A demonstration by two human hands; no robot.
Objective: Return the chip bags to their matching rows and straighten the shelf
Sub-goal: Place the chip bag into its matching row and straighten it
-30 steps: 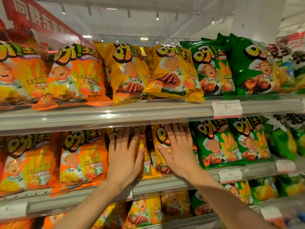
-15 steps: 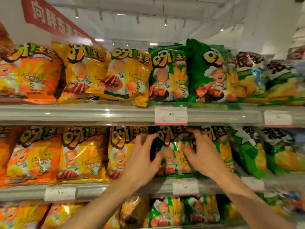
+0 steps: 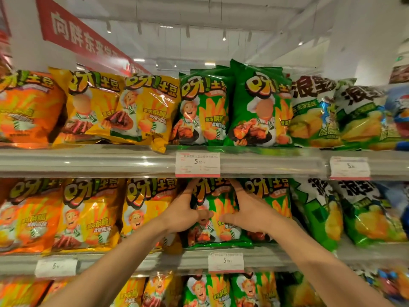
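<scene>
On the middle shelf (image 3: 137, 263) a green chip bag (image 3: 218, 234) stands upright in the first green row. My left hand (image 3: 184, 212) grips its left edge, thumb on the front. My right hand (image 3: 245, 211) grips its right edge, thumb across the front and fingers reaching behind. To the left stand a yellow bag (image 3: 148, 209), another yellow bag (image 3: 88, 213) and an orange bag (image 3: 26, 216). A second green bag (image 3: 275, 200) stands just right of my right hand.
The top shelf (image 3: 110, 159) carries orange, yellow, green (image 3: 256, 107) and white-green bags in rows. White-green bags (image 3: 318, 213) fill the middle shelf's right. Price tags (image 3: 197, 163) hang on the shelf rails. More bags (image 3: 205, 291) sit on the shelf below.
Both hands moved from the yellow bags to the green row, and the view shifted right. They went from lying flat on the bags to gripping the green bag's two edges.
</scene>
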